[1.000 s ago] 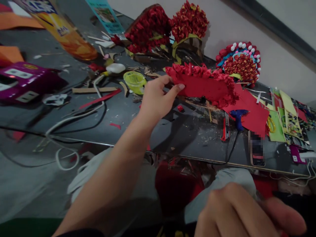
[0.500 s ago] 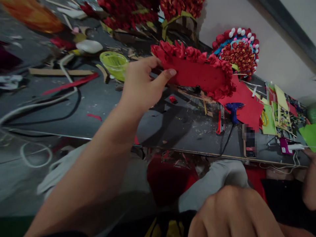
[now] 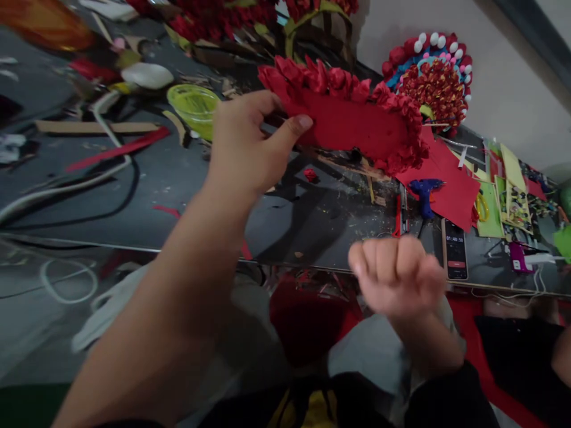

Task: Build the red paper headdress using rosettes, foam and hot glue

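My left hand (image 3: 256,139) pinches the left end of a red paper piece (image 3: 352,125) between thumb and fingers, holding it tilted above the dark table. Crumpled red petals run along its top and right edges; its middle is flat and smooth. Closed into a fist, my right hand (image 3: 399,276) is raised in front of the table's near edge, apart from the paper piece, and nothing shows in it. A blue glue gun (image 3: 426,193) lies on red paper beyond this hand, beside a red-handled cutter (image 3: 398,217). A small red paper scrap (image 3: 310,175) sits below the held piece.
A yellow-green bowl (image 3: 193,110) stands left of my left hand, near a white cable (image 3: 107,172) and cardboard strips. Red flower clusters (image 3: 223,21) stand at the back. A phone (image 3: 455,249) lies at the near edge. Another person's arm (image 3: 561,356) shows at far right.
My right hand has risen from the bottom of the view toward the table edge and shows as a fist. My left hand still holds the red paper piece, almost unmoved.
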`<state>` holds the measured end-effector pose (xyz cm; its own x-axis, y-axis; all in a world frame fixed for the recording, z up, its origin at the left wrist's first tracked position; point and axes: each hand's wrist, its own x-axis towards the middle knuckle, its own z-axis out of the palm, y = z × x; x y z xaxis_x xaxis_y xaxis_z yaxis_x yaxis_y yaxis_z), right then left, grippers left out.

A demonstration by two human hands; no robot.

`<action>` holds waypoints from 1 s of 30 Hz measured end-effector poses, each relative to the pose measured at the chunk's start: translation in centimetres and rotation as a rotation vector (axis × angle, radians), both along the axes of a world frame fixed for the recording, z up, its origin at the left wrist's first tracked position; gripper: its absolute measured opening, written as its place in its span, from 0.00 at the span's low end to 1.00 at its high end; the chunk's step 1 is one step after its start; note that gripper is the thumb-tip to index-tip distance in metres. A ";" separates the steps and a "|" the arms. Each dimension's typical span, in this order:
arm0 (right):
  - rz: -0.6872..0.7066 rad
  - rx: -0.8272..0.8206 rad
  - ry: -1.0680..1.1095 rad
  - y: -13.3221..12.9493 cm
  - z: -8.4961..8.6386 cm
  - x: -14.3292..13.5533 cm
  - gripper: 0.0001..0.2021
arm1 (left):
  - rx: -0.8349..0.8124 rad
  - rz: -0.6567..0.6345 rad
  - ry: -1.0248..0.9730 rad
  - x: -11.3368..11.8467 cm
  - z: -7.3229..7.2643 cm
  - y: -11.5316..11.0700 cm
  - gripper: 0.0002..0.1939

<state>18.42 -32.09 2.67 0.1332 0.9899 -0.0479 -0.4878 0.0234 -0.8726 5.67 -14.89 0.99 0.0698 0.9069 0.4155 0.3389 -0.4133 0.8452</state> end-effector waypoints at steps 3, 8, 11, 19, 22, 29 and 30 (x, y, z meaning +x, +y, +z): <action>-0.205 0.099 -0.043 3.0 -1.1 1.5 0.18 | 0.024 0.014 -0.006 0.1 -0.2 0.1 0.13; -0.297 0.116 -0.162 4.0 -2.7 2.7 0.17 | 0.012 0.049 -0.047 0.5 -0.1 -0.6 0.10; -0.280 0.163 -0.201 3.5 -2.8 2.9 0.16 | 0.011 0.099 -0.072 1.0 0.0 -1.3 0.09; -0.279 0.181 -0.280 3.5 -1.9 2.9 0.15 | 0.126 0.352 -0.284 2.2 -1.3 -1.9 0.22; -0.277 0.107 -0.208 3.6 -1.5 2.7 0.16 | 0.172 0.416 -0.327 2.3 -1.6 -2.1 0.20; -0.234 -0.081 0.121 3.9 -1.0 2.7 0.19 | 0.051 0.422 -0.388 2.6 -1.7 -3.5 0.13; -0.219 -0.105 0.169 3.9 -1.0 2.7 0.19 | 0.047 0.419 -0.394 2.7 -1.6 -3.7 0.13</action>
<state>21.08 -28.16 1.67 0.3250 0.9268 -0.1880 -0.6198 0.0585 -0.7826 8.33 -18.59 -0.64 -0.4601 0.8037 0.3773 0.1448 -0.3514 0.9250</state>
